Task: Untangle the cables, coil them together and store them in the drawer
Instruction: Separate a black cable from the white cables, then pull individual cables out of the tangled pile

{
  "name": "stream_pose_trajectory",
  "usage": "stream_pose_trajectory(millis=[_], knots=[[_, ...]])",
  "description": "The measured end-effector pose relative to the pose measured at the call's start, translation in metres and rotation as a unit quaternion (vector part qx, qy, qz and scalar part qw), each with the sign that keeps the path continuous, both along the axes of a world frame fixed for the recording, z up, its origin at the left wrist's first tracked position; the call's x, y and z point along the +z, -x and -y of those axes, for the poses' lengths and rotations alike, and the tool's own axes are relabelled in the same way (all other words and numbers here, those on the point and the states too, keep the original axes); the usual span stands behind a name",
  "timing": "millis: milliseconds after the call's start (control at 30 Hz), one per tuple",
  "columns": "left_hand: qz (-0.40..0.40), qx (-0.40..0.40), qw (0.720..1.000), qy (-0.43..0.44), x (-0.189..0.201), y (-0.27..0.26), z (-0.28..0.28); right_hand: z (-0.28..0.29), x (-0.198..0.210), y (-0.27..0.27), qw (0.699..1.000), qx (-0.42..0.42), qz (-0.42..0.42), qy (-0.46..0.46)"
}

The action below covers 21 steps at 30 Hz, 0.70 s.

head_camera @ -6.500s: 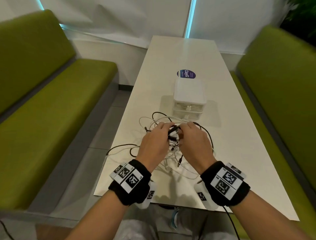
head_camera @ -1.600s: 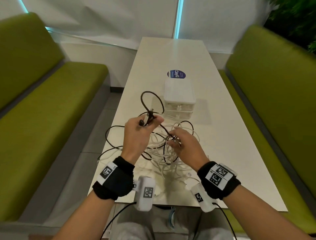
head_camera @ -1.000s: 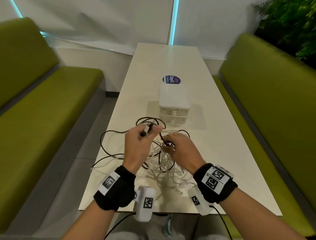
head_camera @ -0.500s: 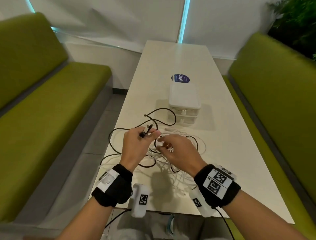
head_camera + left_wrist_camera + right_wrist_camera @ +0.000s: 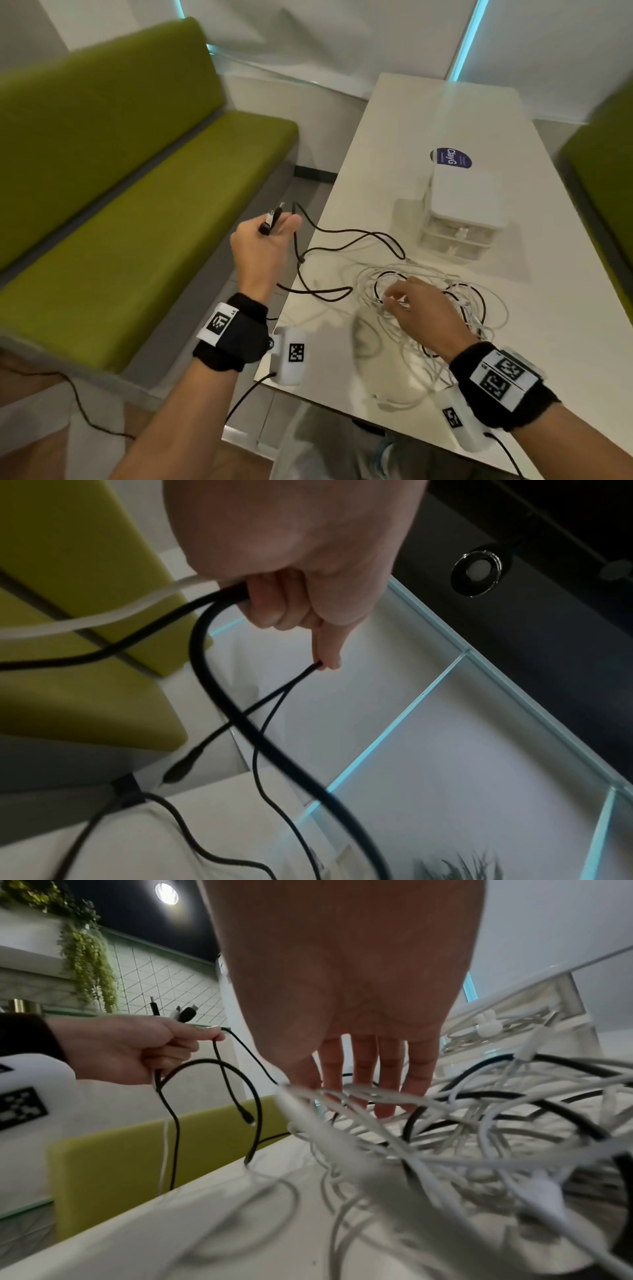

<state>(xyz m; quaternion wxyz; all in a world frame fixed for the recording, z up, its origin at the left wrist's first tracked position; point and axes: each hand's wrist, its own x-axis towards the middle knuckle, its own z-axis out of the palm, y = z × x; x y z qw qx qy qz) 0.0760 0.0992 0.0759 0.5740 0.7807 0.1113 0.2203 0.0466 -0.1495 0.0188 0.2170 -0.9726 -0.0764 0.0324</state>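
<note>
My left hand (image 5: 274,228) is raised beyond the table's left edge and grips the plug ends of a black cable (image 5: 346,236) and a white one. In the left wrist view its curled fingers (image 5: 270,607) close round both leads. The black cable runs in loops back to a tangle of white and black cables (image 5: 479,308) on the white table (image 5: 394,137). My right hand (image 5: 394,298) rests on that tangle, its fingers (image 5: 387,1074) straight down among the white strands. A small white drawer unit (image 5: 466,205) with two clear, closed drawers stands just behind the pile.
Green benches (image 5: 137,222) flank the table on both sides. A round blue sticker (image 5: 450,158) lies behind the drawer unit. A thin black lead (image 5: 78,401) trails over the floor at lower left. White wall panels close off the far end.
My left hand has swung left past the table edge, drawing the black cable out of the pile. My right hand stays on the tangle. My head has turned left.
</note>
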Motion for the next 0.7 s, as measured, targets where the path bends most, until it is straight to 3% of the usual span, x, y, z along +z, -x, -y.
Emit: stream_pose_trajectory(millis=[233,367,467,600,700], knots=[[-0.008,0.050,0.998,-0.036,-0.023,0.001,-0.014,-0.006,-0.004,-0.005,1.000,0.004,-0.005,0.007],[-0.004,0.039,0.999,-0.021,-0.028,0.005,-0.017,-0.005,-0.005,-0.003,1.000,0.005,-0.018,-0.005],[-0.023,-0.026,0.999,-0.013,-0.031,0.004,-0.015,-0.004,-0.004,0.000,1.000,0.002,-0.020,-0.011],[-0.128,-0.201,0.960,-0.149,-0.053,0.006,0.002,-0.012,0.002,0.005,0.999,0.022,0.041,0.005],[-0.133,-0.224,0.939,-0.223,-0.072,0.005,0.017,-0.020,0.008,0.006,0.997,0.044,0.063,-0.004]])
